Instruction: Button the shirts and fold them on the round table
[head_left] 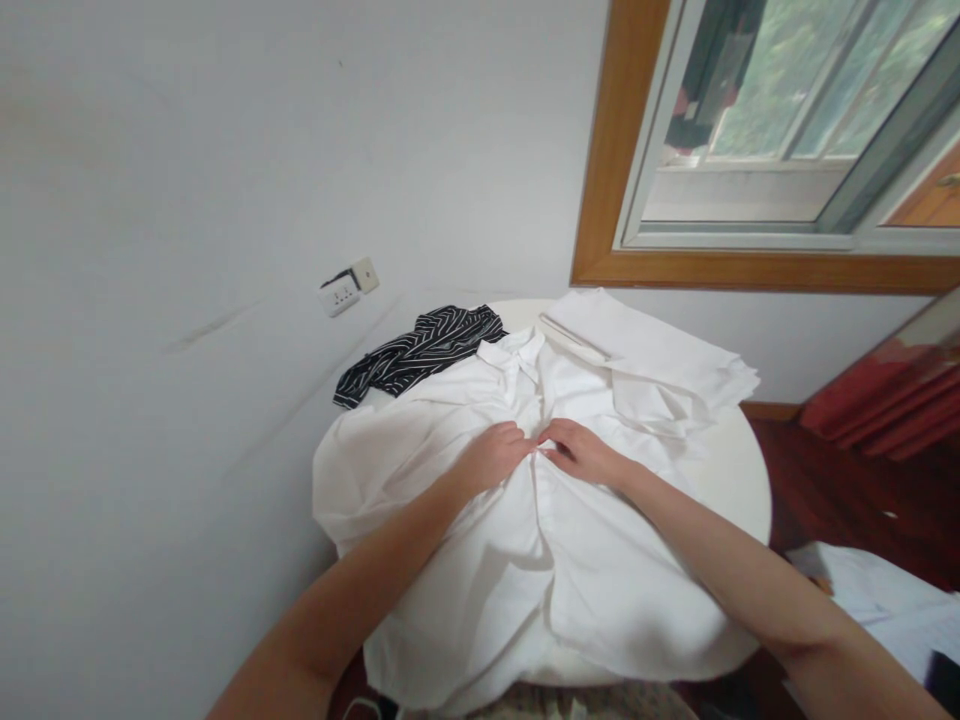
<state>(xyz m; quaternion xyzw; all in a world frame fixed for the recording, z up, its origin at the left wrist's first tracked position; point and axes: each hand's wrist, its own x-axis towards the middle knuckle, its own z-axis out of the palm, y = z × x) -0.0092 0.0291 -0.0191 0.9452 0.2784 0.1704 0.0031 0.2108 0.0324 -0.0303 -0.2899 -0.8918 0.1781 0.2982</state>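
A white collared shirt (480, 570) lies spread over a round white table (746, 490), its collar toward the wall and its lower edge hanging over the near side. Both hands meet at the front opening, partway down the shirt. My left hand (496, 455) is closed, pinching the cloth at the opening. Close against it, my right hand (581, 452) pinches the other front edge between thumb and fingertips. Any button between the fingers is too small to make out.
Behind the shirt lies a bunched black-and-white striped cloth (427, 350). Folded white cloth (660, 350) sits at the back right. A wall socket (341, 295), a wood-framed window (589, 240) and a red curtain (885, 390) surround the table. White papers (892, 600) are at lower right.
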